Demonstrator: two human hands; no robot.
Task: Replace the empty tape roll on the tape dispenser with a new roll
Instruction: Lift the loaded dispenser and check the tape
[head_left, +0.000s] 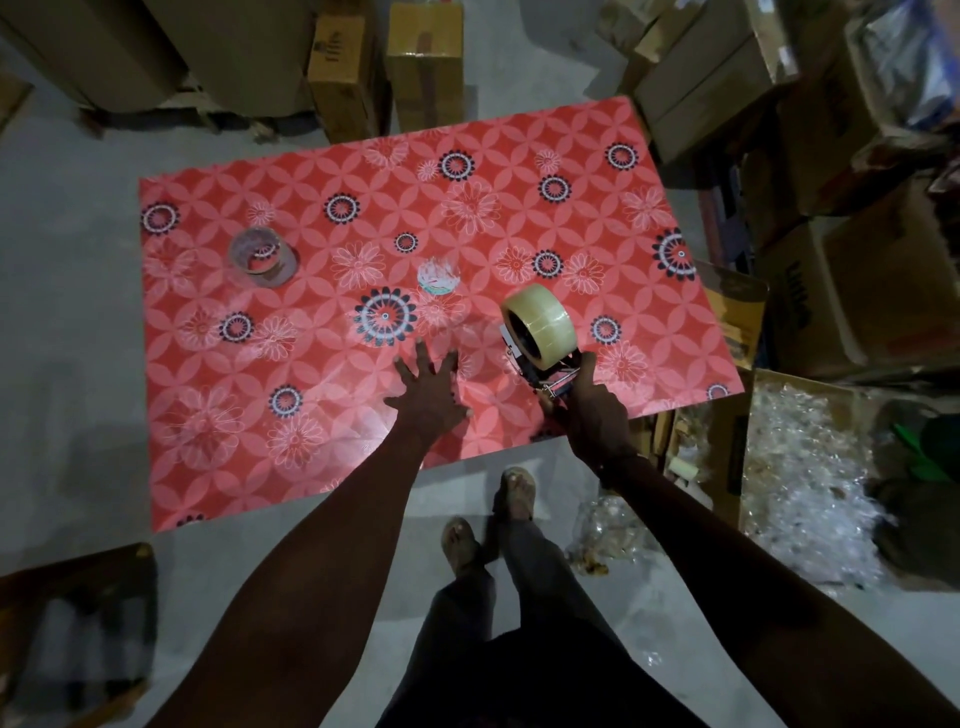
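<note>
On the left part of the red flowered table cover (208, 467) lies the empty tape roll (263, 256), resting flat with its open core facing up, well apart from everything else. Move right and you meet a small crumpled wad of clear tape (438, 275) near the middle of the cover, on its own.

Your left hand (430, 397) comes next. It is released, fingers spread wide and pointing toward the far side, palm down over the cover, grasping nothing. Whether the palm actually touches the surface cannot be told.

Just to its right is the tape dispenser (540, 371), which your right hand (592, 415) grasps by the handle, fingers clenched around it at the near right edge of the cover. The dispenser's long axis runs from your hand at the near right up toward the far left, with the handle end nearest you and the roll end pointing away. The new roll (539, 326) of clear tape sits on the dispenser's far end, standing on edge, its dark core opening facing left and slightly toward you. The roll is full and pale yellowish.

Farther right, off the cover, stand stacked cardboard boxes (717, 78), and at the near right an open box of clear plastic scraps (810, 467) sits on the floor.
</note>
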